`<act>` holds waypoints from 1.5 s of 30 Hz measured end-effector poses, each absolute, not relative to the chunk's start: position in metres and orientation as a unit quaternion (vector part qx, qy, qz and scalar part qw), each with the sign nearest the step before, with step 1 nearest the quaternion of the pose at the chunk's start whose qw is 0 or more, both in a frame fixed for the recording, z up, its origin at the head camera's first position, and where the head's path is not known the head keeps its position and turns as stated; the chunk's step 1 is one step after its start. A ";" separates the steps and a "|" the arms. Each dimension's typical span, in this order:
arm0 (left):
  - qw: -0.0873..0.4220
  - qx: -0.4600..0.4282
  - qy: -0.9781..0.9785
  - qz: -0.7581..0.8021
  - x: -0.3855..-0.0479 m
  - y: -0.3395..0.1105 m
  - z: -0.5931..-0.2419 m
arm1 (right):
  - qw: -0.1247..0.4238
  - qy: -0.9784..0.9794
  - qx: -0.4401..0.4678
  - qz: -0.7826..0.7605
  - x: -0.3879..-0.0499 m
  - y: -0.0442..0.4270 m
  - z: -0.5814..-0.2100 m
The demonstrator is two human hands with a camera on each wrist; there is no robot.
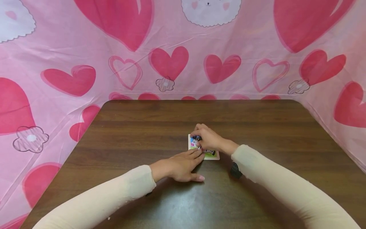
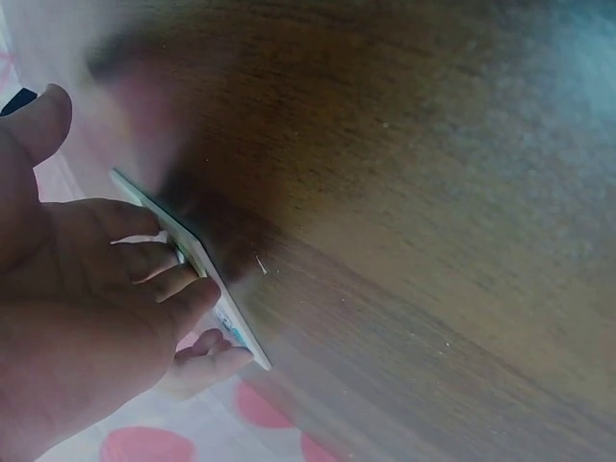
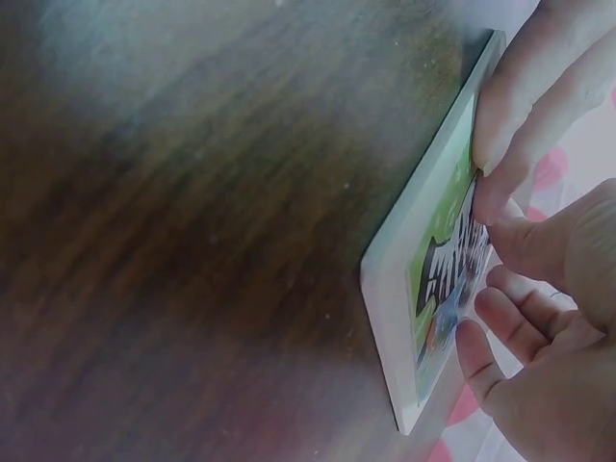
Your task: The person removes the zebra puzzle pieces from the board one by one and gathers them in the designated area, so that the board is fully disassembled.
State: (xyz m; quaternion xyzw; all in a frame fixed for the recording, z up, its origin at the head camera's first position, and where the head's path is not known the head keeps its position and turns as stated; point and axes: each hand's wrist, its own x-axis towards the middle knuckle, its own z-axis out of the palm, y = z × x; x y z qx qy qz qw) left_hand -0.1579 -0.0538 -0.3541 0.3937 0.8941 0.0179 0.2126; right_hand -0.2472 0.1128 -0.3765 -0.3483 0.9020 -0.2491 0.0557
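With your left hand (image 1: 182, 165) straight-fingered on the white-bordered rectangular picture board (image 1: 212, 155), your right hand (image 1: 209, 138), grip unclear, could have skidded it by tugging sideways.

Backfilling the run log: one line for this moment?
left hand: fingers on picture board; right hand: fingers bent over it; picture board: flat on table

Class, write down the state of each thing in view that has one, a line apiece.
Picture board: flat on the table, partly covered
Left hand: fingers extended, touching the board
Right hand: fingers bent over the board, grip unclear
Sleeves: covering the forearms
Pink sheet: creased
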 end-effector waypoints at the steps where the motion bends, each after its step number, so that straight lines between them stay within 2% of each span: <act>1: 0.213 0.394 0.894 0.017 -0.158 -0.054 -0.354 | 0.055 0.901 -0.349 -0.251 -0.247 0.113 -0.377; 26: 0.212 0.404 0.890 -0.003 -0.158 -0.052 -0.356 | 0.026 0.914 -0.361 -0.183 -0.242 0.117 -0.372; 45: 0.219 0.400 0.890 0.001 -0.160 -0.053 -0.356 | 0.052 0.909 -0.333 -0.246 -0.246 0.115 -0.375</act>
